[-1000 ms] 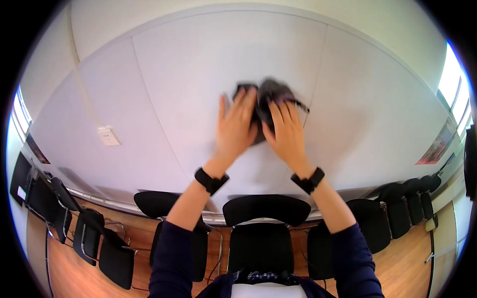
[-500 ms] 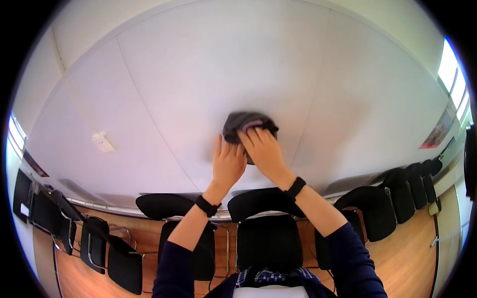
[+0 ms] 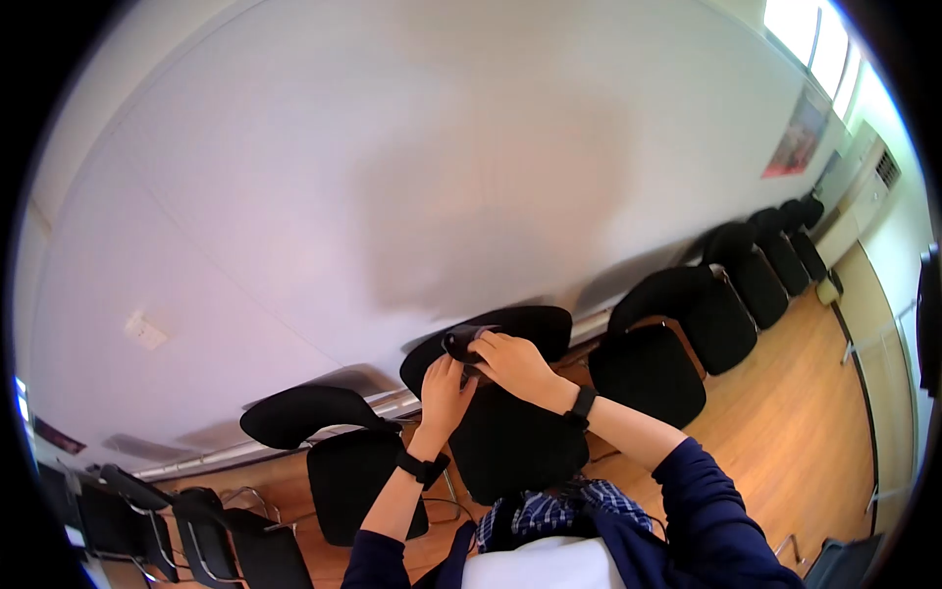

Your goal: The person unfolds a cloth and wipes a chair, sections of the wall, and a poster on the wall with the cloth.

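A small dark bundle (image 3: 459,343), grey-black like soft cloth, is between my hands in front of the backrest of the middle black chair. My right hand (image 3: 512,365) has its fingers curled over the bundle's right side. From below, my left hand (image 3: 446,391) grips its lower left edge with bent fingers. The two hands almost touch, and the bundle's underside is hidden behind them. Each wrist has a black band, and dark blue sleeves cover my upper forearms.
Black chairs (image 3: 648,375) stand in a row along the white wall (image 3: 294,196). The wall carries a socket (image 3: 145,331) on the left and a poster (image 3: 798,137) on the right. Wooden floor (image 3: 785,393) lies at the right, and a window (image 3: 812,39) is at upper right.
The view has turned and tilted downward. My hands have lowered the dark bundle from in front of the wall to the chair backrest, and it looks more compact.
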`<state>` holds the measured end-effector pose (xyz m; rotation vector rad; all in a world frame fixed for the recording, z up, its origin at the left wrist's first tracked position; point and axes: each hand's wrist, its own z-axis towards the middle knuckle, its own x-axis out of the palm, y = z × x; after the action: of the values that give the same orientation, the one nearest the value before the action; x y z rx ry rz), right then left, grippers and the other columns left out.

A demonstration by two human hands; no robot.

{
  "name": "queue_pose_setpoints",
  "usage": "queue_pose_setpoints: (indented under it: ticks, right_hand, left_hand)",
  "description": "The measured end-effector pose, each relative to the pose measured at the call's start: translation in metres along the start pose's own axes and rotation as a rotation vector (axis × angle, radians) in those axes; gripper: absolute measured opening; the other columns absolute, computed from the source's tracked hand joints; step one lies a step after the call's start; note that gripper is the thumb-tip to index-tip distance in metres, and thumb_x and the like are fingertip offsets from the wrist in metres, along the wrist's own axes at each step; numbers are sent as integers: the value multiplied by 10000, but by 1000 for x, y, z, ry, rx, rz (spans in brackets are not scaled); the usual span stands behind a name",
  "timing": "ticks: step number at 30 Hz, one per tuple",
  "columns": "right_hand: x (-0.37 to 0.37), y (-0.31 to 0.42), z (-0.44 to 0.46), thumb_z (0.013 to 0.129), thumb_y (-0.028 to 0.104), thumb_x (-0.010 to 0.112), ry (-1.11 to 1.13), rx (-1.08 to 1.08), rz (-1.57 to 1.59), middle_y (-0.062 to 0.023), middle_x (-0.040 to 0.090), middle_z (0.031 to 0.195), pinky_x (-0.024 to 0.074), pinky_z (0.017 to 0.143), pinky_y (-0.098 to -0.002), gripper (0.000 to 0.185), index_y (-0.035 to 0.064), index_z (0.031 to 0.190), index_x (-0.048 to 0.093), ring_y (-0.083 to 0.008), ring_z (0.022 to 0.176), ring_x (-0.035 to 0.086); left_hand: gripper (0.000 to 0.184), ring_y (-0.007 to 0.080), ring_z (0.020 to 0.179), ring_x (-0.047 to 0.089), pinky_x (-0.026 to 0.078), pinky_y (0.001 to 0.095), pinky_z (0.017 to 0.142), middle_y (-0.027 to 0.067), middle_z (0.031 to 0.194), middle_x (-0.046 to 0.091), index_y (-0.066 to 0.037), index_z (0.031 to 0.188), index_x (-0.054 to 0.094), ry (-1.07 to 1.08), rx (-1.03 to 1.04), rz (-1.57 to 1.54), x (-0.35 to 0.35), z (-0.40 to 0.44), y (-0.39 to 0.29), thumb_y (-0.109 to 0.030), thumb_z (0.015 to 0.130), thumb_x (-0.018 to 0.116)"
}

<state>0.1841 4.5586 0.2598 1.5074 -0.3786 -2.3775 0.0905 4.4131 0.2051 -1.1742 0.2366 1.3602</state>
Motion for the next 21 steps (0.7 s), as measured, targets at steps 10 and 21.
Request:
queue_pose_setpoints:
  ticks: [10,21]
  right_hand:
    - [-126,-31,-194,850,298,628,236,247,34,-142,605,717,491,641,-411,277,36,913,567,-336,698,613]
    - [-265,-54,-395,824,245,688,-7,246,145,-121,578,613,476,522,-349,257,42,800,532,-289,571,601]
  left_hand:
    - [282,358,906,573,458,441,789,161,950,602,-21,1016,575,410,223,-208,95,-43,-145,-56,744,637]
    - [298,271,786,623,495,324,668,133,856,630,-21,964,601,750,77,-626,200,-61,-388,-174,744,733]
